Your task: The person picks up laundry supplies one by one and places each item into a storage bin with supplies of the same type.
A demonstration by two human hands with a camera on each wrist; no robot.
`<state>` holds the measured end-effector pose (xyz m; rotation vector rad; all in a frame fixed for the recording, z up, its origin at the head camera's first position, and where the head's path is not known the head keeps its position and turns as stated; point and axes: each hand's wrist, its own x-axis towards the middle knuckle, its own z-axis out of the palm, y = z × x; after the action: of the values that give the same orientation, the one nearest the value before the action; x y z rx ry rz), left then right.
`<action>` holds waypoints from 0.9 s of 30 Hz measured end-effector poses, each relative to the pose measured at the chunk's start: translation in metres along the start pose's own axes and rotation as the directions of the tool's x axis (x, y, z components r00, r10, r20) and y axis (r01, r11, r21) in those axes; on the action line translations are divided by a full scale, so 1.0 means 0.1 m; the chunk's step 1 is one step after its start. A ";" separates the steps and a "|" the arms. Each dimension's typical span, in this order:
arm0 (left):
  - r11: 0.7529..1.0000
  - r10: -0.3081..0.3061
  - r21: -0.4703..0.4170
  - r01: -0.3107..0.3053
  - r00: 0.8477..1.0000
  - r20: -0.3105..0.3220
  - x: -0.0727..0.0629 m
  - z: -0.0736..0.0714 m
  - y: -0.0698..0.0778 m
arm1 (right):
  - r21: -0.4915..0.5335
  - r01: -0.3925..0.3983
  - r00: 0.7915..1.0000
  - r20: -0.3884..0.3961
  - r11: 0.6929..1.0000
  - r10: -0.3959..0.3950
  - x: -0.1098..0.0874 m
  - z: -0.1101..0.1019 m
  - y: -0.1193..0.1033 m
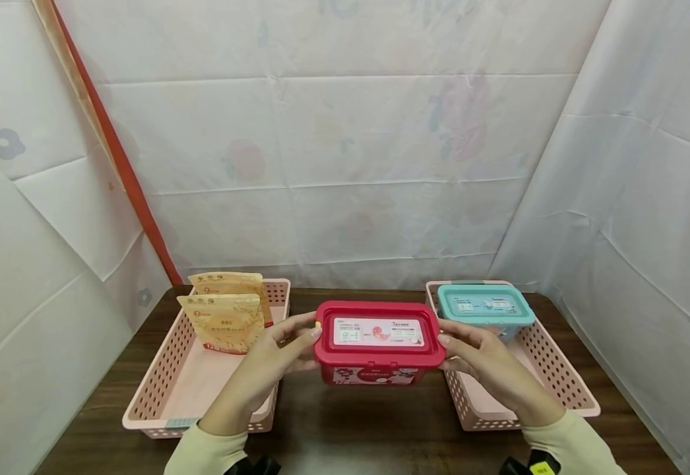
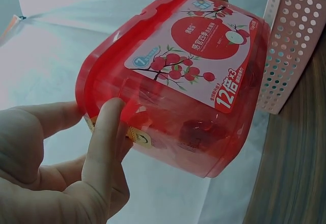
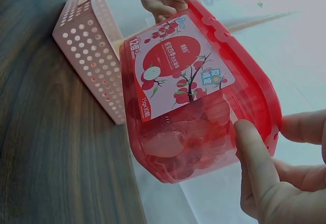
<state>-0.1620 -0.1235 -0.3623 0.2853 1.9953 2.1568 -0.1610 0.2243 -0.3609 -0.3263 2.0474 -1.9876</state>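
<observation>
Both hands hold a red lidded plastic box [image 1: 378,333] between them, lifted above the dark wood table. My left hand [image 1: 276,356] grips its left end, with fingers at the lid's rim and the side wall. At the opposite end, my right hand [image 1: 481,359] pinches the lid's edge and wall. The box's clear red side [image 3: 178,137] shows rounded pods inside, and its front label [image 2: 196,46] carries red fruit and Chinese print. The lid is closed and faces up toward the head camera.
On the left, a pink perforated basket [image 1: 161,389] holds two yellow pouches [image 1: 226,323] standing at its back. A second pink basket [image 1: 559,369] on the right contains a light-blue lidded box [image 1: 486,305]. White patterned cloth [image 1: 345,145] hangs behind the table [image 1: 357,429].
</observation>
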 end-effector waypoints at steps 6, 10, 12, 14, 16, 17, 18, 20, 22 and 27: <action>1.000 0.011 0.001 -0.011 1.000 0.019 0.03 0.04 0.01 | -0.013 0.016 1.000 -0.004 1.000 -0.016 -0.02 -0.05 -0.01; 1.000 0.021 -0.003 -0.020 0.999 0.031 0.05 0.08 0.01 | -0.015 0.030 1.000 -0.001 0.999 -0.030 -0.04 -0.09 -0.03; 1.000 0.023 -0.009 -0.022 0.999 0.036 0.07 0.11 0.01 | -0.017 0.034 0.999 -0.005 0.999 -0.034 -0.06 -0.12 -0.05; 1.000 0.024 -0.017 -0.024 0.999 0.044 0.09 0.14 0.01 | -0.018 0.032 0.999 -0.010 0.999 -0.032 -0.07 -0.14 -0.06; 0.999 0.030 -0.019 -0.029 0.998 0.050 0.11 0.17 0.02 | -0.019 0.030 0.999 -0.011 0.999 -0.030 -0.09 -0.17 -0.06; 0.999 0.033 -0.019 -0.032 0.998 0.054 0.12 0.18 0.02 | -0.019 0.032 0.999 -0.011 0.999 -0.032 -0.10 -0.19 -0.06; 0.999 0.034 -0.020 -0.033 0.998 0.057 0.13 0.20 0.02 | -0.021 0.036 0.999 -0.011 0.999 -0.037 -0.11 -0.20 -0.06; 0.999 0.041 -0.019 -0.040 0.997 0.066 0.15 0.23 0.03 | -0.025 0.042 0.999 -0.017 0.999 -0.042 -0.12 -0.23 -0.06; 0.999 0.045 -0.023 -0.043 0.996 0.074 0.18 0.27 0.02 | -0.035 0.052 0.998 -0.022 0.998 -0.053 -0.13 -0.28 -0.05; 0.997 0.065 -0.053 -0.059 0.992 0.105 0.24 0.38 0.00 | -0.049 0.085 0.996 -0.037 0.995 -0.087 -0.18 -0.40 -0.03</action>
<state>-0.1751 -0.0808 -0.3591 0.4512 1.8961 2.1754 -0.1585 0.2681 -0.3563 -0.3941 2.1418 -2.0123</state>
